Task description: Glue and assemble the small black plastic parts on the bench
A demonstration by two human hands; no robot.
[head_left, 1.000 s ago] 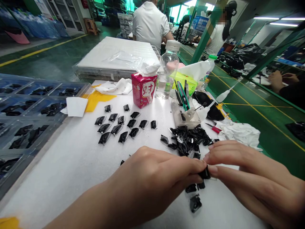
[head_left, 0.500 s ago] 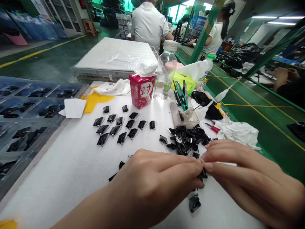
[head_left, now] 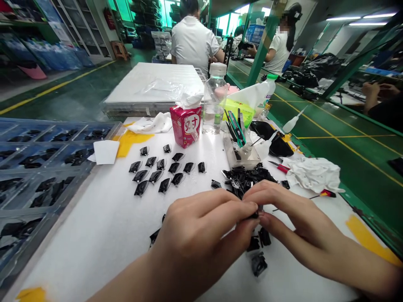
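Observation:
My left hand (head_left: 204, 226) and my right hand (head_left: 292, 214) meet fingertip to fingertip over the white work surface (head_left: 110, 235). Pinched between them is a small black piece (head_left: 254, 214), mostly hidden by the fingers. Just beyond lies a heap of black pieces (head_left: 241, 178). Several black pieces with clear film edges (head_left: 155, 176) are spread in loose rows at the left. A few more lie below the hands, among them one black piece (head_left: 259, 264) near the front.
Compartment trays (head_left: 53, 167) of black parts stand at the left. Behind the work are a red box (head_left: 185, 128), a clear bottle (head_left: 214, 100) and a tool holder (head_left: 241, 153). A white cloth (head_left: 315, 174) lies right. People sit farther back.
Both hands have moved slightly left, and the right hand's fingers are now more bent. More of the surface and a red-and-yellow item show at the right. The view has shifted a little.

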